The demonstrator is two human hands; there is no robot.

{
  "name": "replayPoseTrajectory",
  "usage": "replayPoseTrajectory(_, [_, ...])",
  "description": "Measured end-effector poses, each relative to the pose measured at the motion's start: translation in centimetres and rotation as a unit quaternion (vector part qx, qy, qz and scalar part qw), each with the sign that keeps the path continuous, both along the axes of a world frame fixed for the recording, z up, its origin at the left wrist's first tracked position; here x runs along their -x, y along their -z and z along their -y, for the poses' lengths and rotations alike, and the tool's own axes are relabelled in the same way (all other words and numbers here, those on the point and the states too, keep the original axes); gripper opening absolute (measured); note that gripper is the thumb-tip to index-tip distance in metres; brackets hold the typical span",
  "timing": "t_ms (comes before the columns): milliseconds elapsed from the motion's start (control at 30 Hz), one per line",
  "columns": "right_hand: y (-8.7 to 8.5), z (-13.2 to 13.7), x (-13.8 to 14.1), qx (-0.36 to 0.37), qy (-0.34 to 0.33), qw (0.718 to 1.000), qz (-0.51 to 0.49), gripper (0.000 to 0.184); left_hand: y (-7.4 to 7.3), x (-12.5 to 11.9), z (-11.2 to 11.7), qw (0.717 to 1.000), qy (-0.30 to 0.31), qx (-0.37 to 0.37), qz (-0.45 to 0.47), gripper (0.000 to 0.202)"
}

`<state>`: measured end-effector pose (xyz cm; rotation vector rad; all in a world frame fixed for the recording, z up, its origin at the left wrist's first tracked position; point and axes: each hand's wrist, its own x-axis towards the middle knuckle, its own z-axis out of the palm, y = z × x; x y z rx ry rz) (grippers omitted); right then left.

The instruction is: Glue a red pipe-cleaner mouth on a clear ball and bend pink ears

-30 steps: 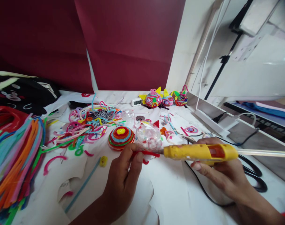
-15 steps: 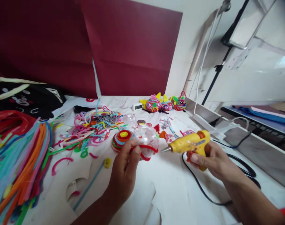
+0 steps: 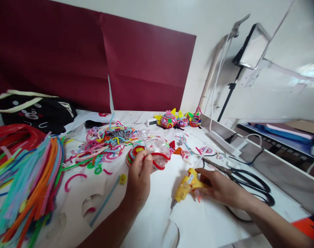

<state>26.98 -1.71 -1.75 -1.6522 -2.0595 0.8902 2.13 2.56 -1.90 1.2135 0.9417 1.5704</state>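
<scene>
My left hand [image 3: 137, 182] pinches a clear plastic ball [image 3: 158, 148] at its near side, where a red pipe cleaner [image 3: 160, 167] curves along the plastic. Just behind those fingers, the pipe-cleaner-wrapped half ball [image 3: 133, 154] in coloured rings is partly hidden. My right hand [image 3: 215, 186] has its fingers around the handle of a yellow hot glue gun [image 3: 185, 187]. The gun lies low over the white table, nozzle pointing down and toward me; I cannot tell whether it rests on the surface. Black-handled scissors [image 3: 239, 174] lie beyond my right wrist.
Loose pipe cleaners [image 3: 30, 182] fill the left side, with a pile of curled pieces [image 3: 105, 141] behind. Finished colourful ornaments [image 3: 168, 119] stand at the back near a small digital timer [image 3: 151, 122]. A power adapter [image 3: 239, 144] with cords sits along the right ledge.
My right hand has lowered the glue gun away from the ball, turning its nozzle down and toward me. The scissors now show. My left hand still holds the ball, slightly tilted.
</scene>
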Motion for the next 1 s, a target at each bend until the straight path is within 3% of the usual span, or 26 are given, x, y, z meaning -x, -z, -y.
replayPoseTrajectory(100, [-1.0, 0.0, 0.8, -0.138, 0.038, 0.987, 0.075, 0.040, -0.1, 0.0, 0.2, 0.999, 0.032, -0.004, -0.017, 0.024])
replayPoseTrajectory(233, [-3.1, -1.0, 3.7, -0.251, 0.041, 0.966, -0.046, 0.035, 0.0, 0.0, 0.3, 0.999, 0.040, -0.013, -0.026, 0.024])
replayPoseTrajectory(367, [-4.2, -3.0, 7.1, -0.228, 0.049, 0.959, -0.163, 0.042, 0.0, -0.1, 0.4, 0.998, 0.055, -0.001, -0.021, 0.027])
replayPoseTrajectory(500, [-3.7, -4.5, 8.9, -0.184, 0.068, 0.951, -0.238, 0.046, -0.1, 0.0, 0.6, 0.998, 0.056, -0.005, -0.032, 0.026])
replayPoseTrajectory(1000, [-2.3, -4.7, 9.5, -0.130, 0.091, 0.922, -0.353, 0.050, 0.2, -0.3, 0.9, 0.996, 0.049, -0.003, -0.074, 0.031])
